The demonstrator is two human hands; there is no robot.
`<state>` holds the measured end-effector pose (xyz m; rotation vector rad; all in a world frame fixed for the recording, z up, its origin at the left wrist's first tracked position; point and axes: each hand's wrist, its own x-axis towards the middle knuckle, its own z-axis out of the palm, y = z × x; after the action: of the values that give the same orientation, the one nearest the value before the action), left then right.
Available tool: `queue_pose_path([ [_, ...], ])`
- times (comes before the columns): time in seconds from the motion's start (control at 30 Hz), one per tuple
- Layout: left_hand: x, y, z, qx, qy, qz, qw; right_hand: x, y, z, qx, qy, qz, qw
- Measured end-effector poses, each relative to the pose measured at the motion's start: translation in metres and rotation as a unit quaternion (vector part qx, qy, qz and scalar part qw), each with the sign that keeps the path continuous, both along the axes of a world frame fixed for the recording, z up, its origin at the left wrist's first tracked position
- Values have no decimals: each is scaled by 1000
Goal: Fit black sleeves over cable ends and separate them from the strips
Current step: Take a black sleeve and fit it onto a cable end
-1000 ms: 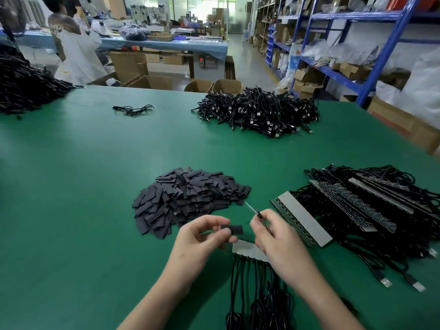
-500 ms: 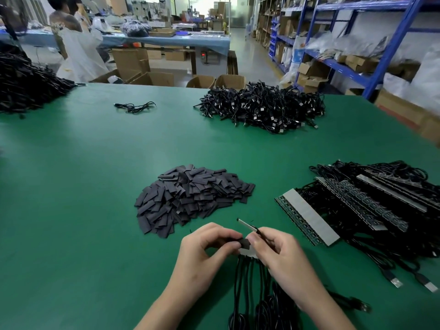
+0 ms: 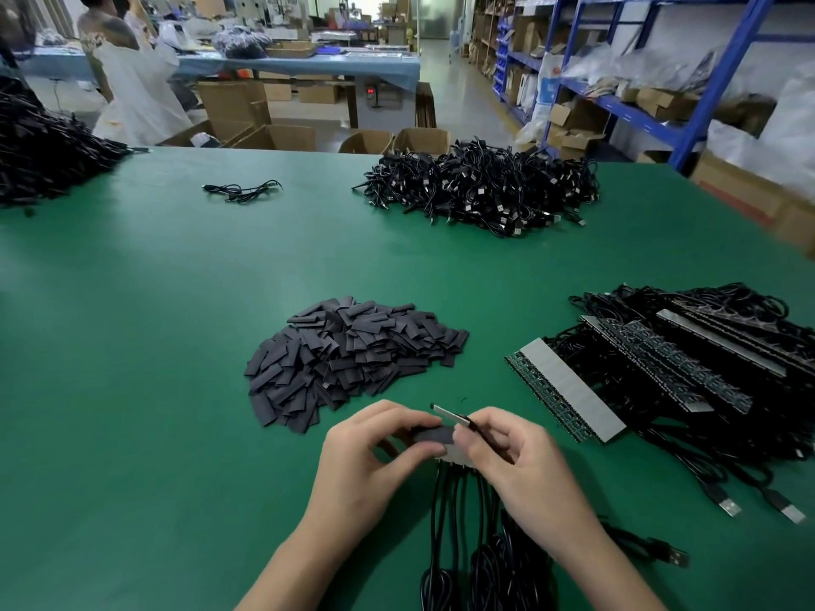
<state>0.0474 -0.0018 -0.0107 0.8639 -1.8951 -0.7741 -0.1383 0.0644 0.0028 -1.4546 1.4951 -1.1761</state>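
My left hand point(image 3: 375, 456) pinches a flat black sleeve point(image 3: 434, 434) between thumb and fingers. My right hand point(image 3: 520, 460) pinches a thin cable end point(image 3: 450, 415) whose grey tip points up and left, just above the sleeve. Below both hands lies a grey strip point(image 3: 456, 456), mostly hidden, with several black cables point(image 3: 445, 513) running from it toward me. A heap of loose black sleeves point(image 3: 348, 355) lies on the green table just beyond my hands.
More strips with attached cables point(image 3: 569, 390) are stacked at the right, USB plugs point(image 3: 727, 507) trailing out. A pile of black cables point(image 3: 480, 187) sits far centre, another heap point(image 3: 39, 152) far left, one loose cable point(image 3: 242, 191) between. A person point(image 3: 132, 81) stands beyond the table.
My hands have come together: the sleeve in my left hand moved right to meet the cable end, which my right hand lowered and tilted flatter.
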Motion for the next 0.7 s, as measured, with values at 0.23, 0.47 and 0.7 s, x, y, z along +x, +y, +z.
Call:
queue_pose_path([
  [0.23, 4, -5, 0, 95, 46, 32, 994, -5, 1, 4, -16, -40, -38, 998],
  [0.47, 4, -7, -3, 132, 49, 42, 989, -7, 3, 5, -44, 58, -34, 997],
  [0.7, 4, -8, -3, 149, 56, 41, 986, -10, 3, -4, -52, 164, -38, 984],
])
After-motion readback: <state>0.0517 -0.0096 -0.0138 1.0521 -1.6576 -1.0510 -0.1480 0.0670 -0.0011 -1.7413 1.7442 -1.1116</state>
